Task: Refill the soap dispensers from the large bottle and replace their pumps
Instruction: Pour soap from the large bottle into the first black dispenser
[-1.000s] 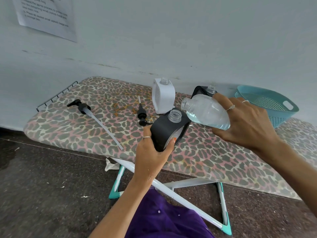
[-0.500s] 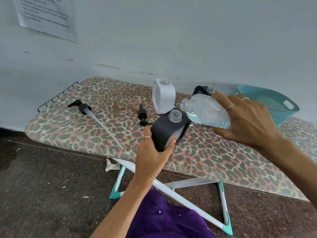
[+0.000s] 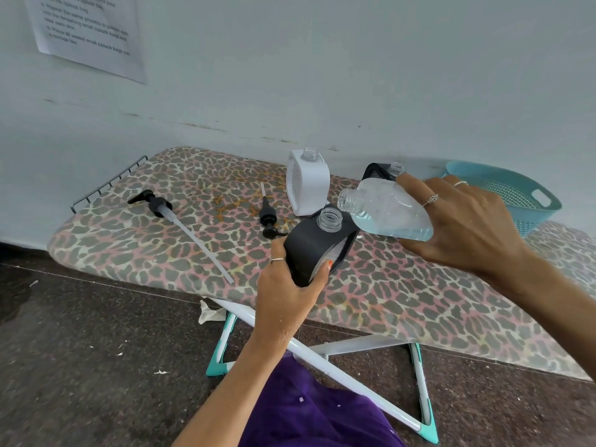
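My left hand (image 3: 287,285) grips a black soap dispenser (image 3: 314,246), tilted, its clear open neck up. My right hand (image 3: 461,221) holds the large clear bottle (image 3: 387,211) of pale blue liquid on its side, its open mouth just above and right of the dispenser's neck. A white dispenser (image 3: 308,185) stands open behind them. A second black dispenser (image 3: 379,171) shows partly behind the bottle. Two black pumps lie on the board: a long-tubed one (image 3: 161,206) at left and a smaller one (image 3: 268,216) near the middle.
Everything sits on a leopard-print ironing board (image 3: 161,246) against a white wall. A teal basket (image 3: 512,195) stands at the right end. A wire rack (image 3: 106,182) edges the left end. The board's white and teal legs (image 3: 322,359) cross below on a dark floor.
The large bottle's mouth has shifted slightly toward the black dispenser's neck. Both hands otherwise hold their places.
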A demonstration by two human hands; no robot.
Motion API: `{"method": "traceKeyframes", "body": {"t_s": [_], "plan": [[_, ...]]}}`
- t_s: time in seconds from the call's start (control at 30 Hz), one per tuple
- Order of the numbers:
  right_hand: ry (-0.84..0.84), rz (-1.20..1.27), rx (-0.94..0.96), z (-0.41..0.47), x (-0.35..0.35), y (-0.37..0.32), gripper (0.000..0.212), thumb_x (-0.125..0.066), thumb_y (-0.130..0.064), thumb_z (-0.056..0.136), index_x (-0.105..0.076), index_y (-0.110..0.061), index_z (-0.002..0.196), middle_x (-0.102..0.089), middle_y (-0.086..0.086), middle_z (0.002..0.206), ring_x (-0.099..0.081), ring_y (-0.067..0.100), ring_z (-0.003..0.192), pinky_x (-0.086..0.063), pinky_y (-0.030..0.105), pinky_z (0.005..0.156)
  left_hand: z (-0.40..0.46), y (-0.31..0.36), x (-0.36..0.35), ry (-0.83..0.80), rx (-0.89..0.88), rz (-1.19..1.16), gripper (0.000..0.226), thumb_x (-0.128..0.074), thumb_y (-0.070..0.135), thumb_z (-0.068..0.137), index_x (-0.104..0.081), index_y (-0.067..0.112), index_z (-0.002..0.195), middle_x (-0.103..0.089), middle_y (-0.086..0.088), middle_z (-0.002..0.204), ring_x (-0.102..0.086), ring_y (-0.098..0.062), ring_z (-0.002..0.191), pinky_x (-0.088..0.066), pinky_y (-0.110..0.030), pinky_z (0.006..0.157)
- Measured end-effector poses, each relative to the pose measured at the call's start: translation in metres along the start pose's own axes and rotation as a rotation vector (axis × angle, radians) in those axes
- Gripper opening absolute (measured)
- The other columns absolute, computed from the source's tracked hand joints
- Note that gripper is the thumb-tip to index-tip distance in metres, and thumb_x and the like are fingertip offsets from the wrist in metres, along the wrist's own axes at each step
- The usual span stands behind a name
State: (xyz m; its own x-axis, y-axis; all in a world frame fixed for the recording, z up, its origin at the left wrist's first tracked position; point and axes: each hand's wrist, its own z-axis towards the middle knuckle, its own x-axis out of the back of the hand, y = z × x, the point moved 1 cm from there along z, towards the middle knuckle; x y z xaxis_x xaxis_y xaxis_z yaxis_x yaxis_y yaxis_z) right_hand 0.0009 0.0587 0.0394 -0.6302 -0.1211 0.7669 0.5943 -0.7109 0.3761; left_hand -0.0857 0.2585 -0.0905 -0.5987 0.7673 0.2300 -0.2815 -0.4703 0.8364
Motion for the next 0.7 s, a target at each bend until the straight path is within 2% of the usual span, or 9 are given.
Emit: {"method": "traceKeyframes", "body": {"t_s": [0.13,0.3,0.5,0.6,0.7], "plan": [[0.010,-0.003,0.005,0.0008,0.0013,-0.0005,0.074,-0.082,-0.044,0.062,-0.054,-0.013,0.123,-0.067,0.014,0.088,-0.064,0.036,0.073,-0.047,0.035,0.054,-0.0004,-0.0008,-0.0002,0.012,-0.009,0.005,0.045,-0.077,0.028,0.079,-0.041,0.026,0.106,-0.061,0.016,0.079,-0.064,-0.007,0.075,-0.055,-0.025,0.056],[-0.002,-0.001,0.008,0.0011,0.0004,0.0003,0.075,-0.082,-0.046,0.063,-0.053,-0.013,0.124,-0.067,0.015,0.089,-0.064,0.037,0.073,-0.049,0.036,0.054,0.0001,-0.0015,-0.0005,0.009,-0.017,0.015,0.045,-0.077,0.028,0.079,-0.041,0.026,0.105,-0.058,0.018,0.073,-0.060,0.001,0.065,-0.047,-0.012,0.051],[0.002,-0.009,0.008,0.0009,-0.0003,0.0015,0.078,-0.083,-0.045,0.060,-0.053,-0.013,0.124,-0.067,0.015,0.089,-0.064,0.037,0.074,-0.049,0.036,0.055,-0.0003,-0.0038,-0.0005,0.006,-0.016,0.011,0.049,-0.077,0.031,0.079,-0.039,0.031,0.110,-0.062,0.016,0.080,-0.064,-0.002,0.069,-0.054,-0.019,0.058],[-0.009,-0.014,0.001,0.0007,-0.0006,0.0029,0.079,-0.084,-0.045,0.059,-0.053,-0.014,0.124,-0.067,0.014,0.090,-0.064,0.036,0.075,-0.049,0.036,0.055,0.0002,-0.0028,-0.0008,0.004,-0.018,0.015,0.050,-0.077,0.029,0.079,-0.037,0.031,0.109,-0.056,0.019,0.067,-0.058,0.004,0.058,-0.045,-0.010,0.052],[-0.015,-0.018,0.006,0.0011,-0.0007,0.0034,0.079,-0.085,-0.046,0.059,-0.053,-0.014,0.124,-0.067,0.014,0.090,-0.064,0.036,0.074,-0.049,0.036,0.054,0.0007,-0.0032,-0.0010,0.006,-0.023,0.008,0.050,-0.077,0.029,0.079,-0.037,0.032,0.111,-0.063,0.014,0.078,-0.064,-0.003,0.067,-0.055,-0.022,0.058]]}}
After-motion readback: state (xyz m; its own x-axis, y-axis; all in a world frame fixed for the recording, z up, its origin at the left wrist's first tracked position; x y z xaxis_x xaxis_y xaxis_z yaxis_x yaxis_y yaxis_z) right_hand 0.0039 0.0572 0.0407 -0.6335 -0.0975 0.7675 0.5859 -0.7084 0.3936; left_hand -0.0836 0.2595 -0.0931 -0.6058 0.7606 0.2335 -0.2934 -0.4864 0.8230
